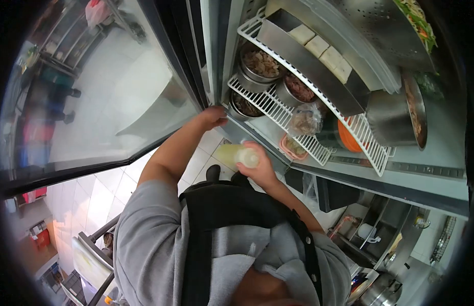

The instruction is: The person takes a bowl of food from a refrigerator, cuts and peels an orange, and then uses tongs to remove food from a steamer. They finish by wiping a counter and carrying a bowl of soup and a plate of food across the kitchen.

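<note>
My right hand (pixel 257 166) is closed around a squeeze bottle (pixel 231 154) of pale yellow-green liquid, its whitish end facing me. The bottle is tilted almost flat, over the tiled floor and in front of the fridge's lower edge. My left hand (pixel 214 117) is at the inner edge of the glass door (pixel 145 102), beside the fridge opening. Its fingers are small and partly hidden, so their grip is unclear. Close to it, inside the fridge, stands a metal pot (pixel 245 105) with dark food.
White wire shelves (pixel 298 122) hold metal pots of food, a plastic bag (pixel 305 119), an orange container (pixel 349 135) and a long tray of white blocks (pixel 316 47). A large pot (pixel 392 120) stands at the right. Beyond the glass, a blurred person's dark shoes show.
</note>
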Demonstrator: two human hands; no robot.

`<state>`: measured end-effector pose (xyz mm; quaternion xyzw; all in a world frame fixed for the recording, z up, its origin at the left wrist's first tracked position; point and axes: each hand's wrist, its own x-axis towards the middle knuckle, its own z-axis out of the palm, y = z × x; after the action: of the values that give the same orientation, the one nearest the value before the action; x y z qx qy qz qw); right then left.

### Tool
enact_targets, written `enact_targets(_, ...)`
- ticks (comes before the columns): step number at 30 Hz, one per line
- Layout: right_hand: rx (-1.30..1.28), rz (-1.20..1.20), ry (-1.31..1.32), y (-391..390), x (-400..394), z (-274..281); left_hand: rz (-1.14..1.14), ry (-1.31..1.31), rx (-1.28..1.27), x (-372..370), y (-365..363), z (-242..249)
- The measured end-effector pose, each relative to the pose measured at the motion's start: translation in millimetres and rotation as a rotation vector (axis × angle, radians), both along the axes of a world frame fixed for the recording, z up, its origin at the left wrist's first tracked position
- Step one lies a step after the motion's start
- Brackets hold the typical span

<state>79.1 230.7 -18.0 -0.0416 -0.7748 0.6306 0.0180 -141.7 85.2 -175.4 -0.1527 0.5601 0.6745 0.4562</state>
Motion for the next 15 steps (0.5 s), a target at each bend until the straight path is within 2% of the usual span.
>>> enact_targets(2, 0.363, -0.049, 0.119, 24, 2, -20, 0.065, 0.093, -0.053, 4, 27, -6)
enact_targets(3, 0.424, -0.063, 0.130, 37, 0, -30, 0.154, 0.119, -0.104, 5, 40, -11)
enact_targets(6, 0.567, -0.173, 0.194, 77, -11, -68, 0.148, 0.166, -0.349, -1, 69, -16)
enact_targets(10, 0.562, -0.240, -0.124, 99, -28, -97, 0.355, 0.108, -0.332, -1, 83, -25)
enact_targets(11, 0.777, -0.196, -0.081, 105, -36, -98, 0.305, 0.253, -0.530, 1, 85, -10)
enact_targets(12, 0.995, -0.167, -0.030, 111, -43, -99, 0.276, 0.336, -0.591, -3, 87, -23)
enact_targets(13, 1.408, -0.053, 0.064, 123, -49, -125, 0.240, 0.415, -0.654, -10, 87, -55)
enact_targets(14, 1.825, 0.004, 0.215, 136, -54, -153, 0.174, 0.403, -0.610, -18, 83, -77)
enact_targets(15, 1.844, -0.032, 0.198, 141, -66, -156, 0.108, 0.393, -0.566, -26, 80, -100)
